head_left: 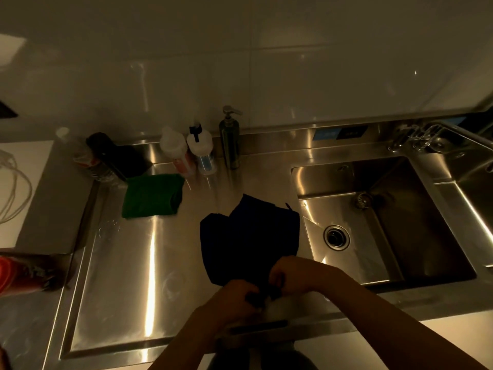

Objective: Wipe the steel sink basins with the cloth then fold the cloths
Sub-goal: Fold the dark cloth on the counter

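A dark blue cloth point(248, 236) lies partly folded on the steel drainboard, just left of the sink basin point(400, 209). My left hand point(234, 297) and my right hand point(290, 273) pinch its near edge side by side, fingers closed on the fabric. A green cloth point(152, 196) lies folded farther back on the left of the drainboard, untouched. The basin has a round drain point(336, 237), and a second basin point(472, 188) shows at the right edge.
Several bottles stand along the back wall: a steel pump dispenser point(230, 140), two white bottles point(186, 150) and a dark bottle point(106, 156). A faucet point(426, 137) sits behind the basins. A red object point(18, 273) lies at the left edge.
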`<state>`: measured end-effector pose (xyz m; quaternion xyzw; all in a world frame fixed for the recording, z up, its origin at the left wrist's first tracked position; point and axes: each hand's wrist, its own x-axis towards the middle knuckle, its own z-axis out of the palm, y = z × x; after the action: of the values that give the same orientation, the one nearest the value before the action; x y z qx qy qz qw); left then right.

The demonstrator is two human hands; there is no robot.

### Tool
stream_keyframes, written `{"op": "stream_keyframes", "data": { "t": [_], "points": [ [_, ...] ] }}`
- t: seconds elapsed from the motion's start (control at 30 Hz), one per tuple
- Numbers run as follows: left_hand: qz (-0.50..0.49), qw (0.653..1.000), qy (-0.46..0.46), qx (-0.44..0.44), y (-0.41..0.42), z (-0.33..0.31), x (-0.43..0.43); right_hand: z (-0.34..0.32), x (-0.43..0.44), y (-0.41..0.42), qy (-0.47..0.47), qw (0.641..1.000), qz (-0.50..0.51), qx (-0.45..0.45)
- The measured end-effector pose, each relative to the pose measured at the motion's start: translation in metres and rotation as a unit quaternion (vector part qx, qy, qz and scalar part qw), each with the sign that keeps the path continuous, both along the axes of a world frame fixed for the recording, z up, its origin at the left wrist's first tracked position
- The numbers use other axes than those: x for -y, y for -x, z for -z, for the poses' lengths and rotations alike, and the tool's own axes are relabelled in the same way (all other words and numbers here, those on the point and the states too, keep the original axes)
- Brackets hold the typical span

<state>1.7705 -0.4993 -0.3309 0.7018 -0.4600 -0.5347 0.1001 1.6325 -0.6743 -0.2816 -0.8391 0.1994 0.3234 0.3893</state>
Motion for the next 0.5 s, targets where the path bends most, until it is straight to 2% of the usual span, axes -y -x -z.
{"op": "stream_keyframes", "data": {
  "t": [0.1,0.17,0.3,0.5],
  "points": [
    [0.061,0.993,-0.065,-0.083,-0.008,0.001,0.003,0.015,0.031,-0.003,0.083,0.989,0.119,0.032],
    [0.019,0.994,-0.057,-0.097,-0.015,0.000,0.017,0.024,0.050,-0.008,0.126,0.975,0.178,0.054],
    [-0.075,0.995,0.051,0.052,-0.037,-0.007,0.050,0.038,0.066,-0.023,0.154,0.970,0.180,0.061],
    [-0.157,0.973,0.127,0.110,-0.073,-0.009,0.088,0.051,0.079,-0.039,0.205,0.955,0.186,0.107]
  ]
}}
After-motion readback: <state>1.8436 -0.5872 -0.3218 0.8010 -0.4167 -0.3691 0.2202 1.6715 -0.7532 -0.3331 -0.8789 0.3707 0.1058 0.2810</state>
